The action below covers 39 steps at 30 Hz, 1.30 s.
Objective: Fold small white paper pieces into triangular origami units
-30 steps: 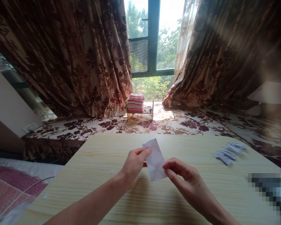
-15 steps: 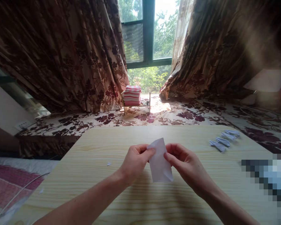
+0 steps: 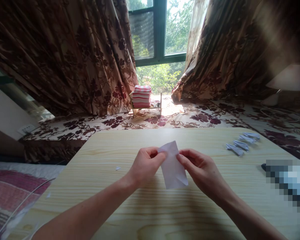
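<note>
A small white sheet of paper (image 3: pixel 174 170) is held up above the wooden table (image 3: pixel 95 206), tilted, with a crease near its lower right corner. My left hand (image 3: pixel 146 163) pinches its upper left side, thumb on the near face and fingers behind. On the right edge, my right hand (image 3: pixel 197 166) closes thumb and fingertips on the paper. The fingers behind the sheet are partly hidden. A tiny scrap of paper (image 3: pixel 118 168) lies on the table to the left of my left hand.
Several folded paper pieces (image 3: pixel 240 145) lie at the table's far right. A pixelated dark-edged object (image 3: pixel 287 180) sits at the right edge. Beyond the table, a small rack holds a stack of striped cloths (image 3: pixel 141 96) by the window. A lamp (image 3: pixel 290 78) stands at the right.
My right hand has moved from the paper's lower right up to the middle of its right edge. The paper has shifted slightly right. The view has tilted down a little.
</note>
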Motion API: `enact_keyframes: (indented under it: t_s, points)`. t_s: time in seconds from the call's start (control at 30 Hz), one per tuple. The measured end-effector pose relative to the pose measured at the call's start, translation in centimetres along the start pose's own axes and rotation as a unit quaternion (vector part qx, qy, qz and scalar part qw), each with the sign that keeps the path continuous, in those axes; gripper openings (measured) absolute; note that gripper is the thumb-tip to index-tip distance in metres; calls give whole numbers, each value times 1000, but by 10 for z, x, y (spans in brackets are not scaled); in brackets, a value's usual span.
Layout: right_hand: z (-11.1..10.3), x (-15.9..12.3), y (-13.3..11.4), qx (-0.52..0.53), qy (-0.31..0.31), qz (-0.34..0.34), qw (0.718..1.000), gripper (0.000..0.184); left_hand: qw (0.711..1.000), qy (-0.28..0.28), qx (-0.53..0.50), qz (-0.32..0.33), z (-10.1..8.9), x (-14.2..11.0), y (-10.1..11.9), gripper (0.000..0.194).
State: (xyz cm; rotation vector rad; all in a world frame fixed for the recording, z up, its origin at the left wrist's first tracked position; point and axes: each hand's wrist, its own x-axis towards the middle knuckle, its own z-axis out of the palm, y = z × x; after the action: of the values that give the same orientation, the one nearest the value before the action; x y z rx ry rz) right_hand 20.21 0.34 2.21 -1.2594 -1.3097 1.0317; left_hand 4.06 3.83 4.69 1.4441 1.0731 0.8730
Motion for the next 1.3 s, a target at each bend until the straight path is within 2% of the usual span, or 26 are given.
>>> enact_keyframes:
  t_s: [0.13, 0.27, 0.37, 0.43, 0.5, 0.57, 0.63, 0.83, 1.1, 1.3]
  points:
    - [-3, 2, 3, -80, -22, 19, 996, 28, 987, -1, 150, 57, -8, 6, -6, 17]
    - [-4, 0, 6, -201, -64, 30, 977, 24, 957, -3, 275, 93, -15, 10, -14, 21]
    - [-4, -1, 9, -279, -63, 38, 957, 22, 912, 39, 351, 206, -15, 0, -15, 22]
    - [-5, -1, 10, -308, -59, 45, 948, 21, 866, 70, 385, 312, -13, -12, -15, 18]
    - [-5, -1, 10, -321, -57, 52, 944, 21, 846, 33, 395, 357, -9, -25, -16, 18]
    - [-5, 0, 10, -324, -63, 59, 942, 21, 834, -32, 425, 351, -6, -34, -21, 21]
    - [-6, 1, 10, -325, -68, 62, 941, 21, 820, -67, 461, 334, -5, -37, -28, 23]
    - [-12, 1, 15, -326, -84, 52, 940, 17, 781, -80, 518, 339, -9, -31, -42, 26]
    - [-18, 1, 15, -317, -129, 66, 937, 16, 787, -112, 520, 313, -11, -31, -35, 28]
    - [-17, 3, 16, -312, -120, 64, 940, 20, 787, -134, 516, 311, -12, -31, -36, 31]
